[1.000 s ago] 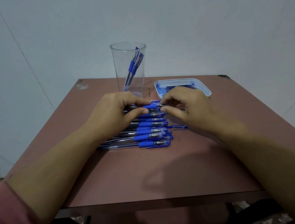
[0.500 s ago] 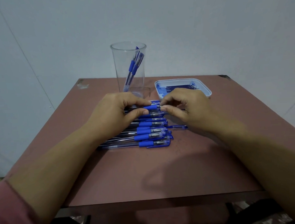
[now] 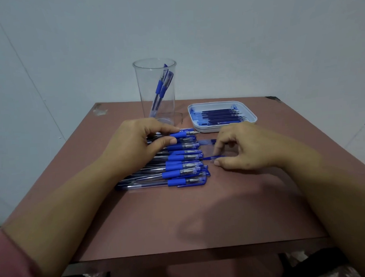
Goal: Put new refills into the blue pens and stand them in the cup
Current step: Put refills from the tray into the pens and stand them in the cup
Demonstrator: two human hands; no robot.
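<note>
Several blue pens point(image 3: 178, 170) lie in a row on the brown table point(image 3: 201, 217). My left hand point(image 3: 136, 146) grips the farthest pen point(image 3: 182, 134) by its barrel; its metal tip is bare and points right. My right hand point(image 3: 247, 148) is just right of the row and pinches a blurred pen cap point(image 3: 205, 142) in its fingertips. Another blue cap point(image 3: 212, 157) lies on the table under that hand's fingers. A tall clear cup point(image 3: 155, 91) behind the row holds two pens standing. The white tray point(image 3: 247, 114) at the back right holds several dark refills.
A plain wall stands behind the table. The table's near edge point(image 3: 182, 253) runs below my forearms. Bare tabletop lies in front of the pen row and to its left. The tray sits close to my right hand.
My right hand has moved right, away from my left hand, pulling the cap off the farthest pen; the pen's tip is now bare. My left hand has stayed in place.
</note>
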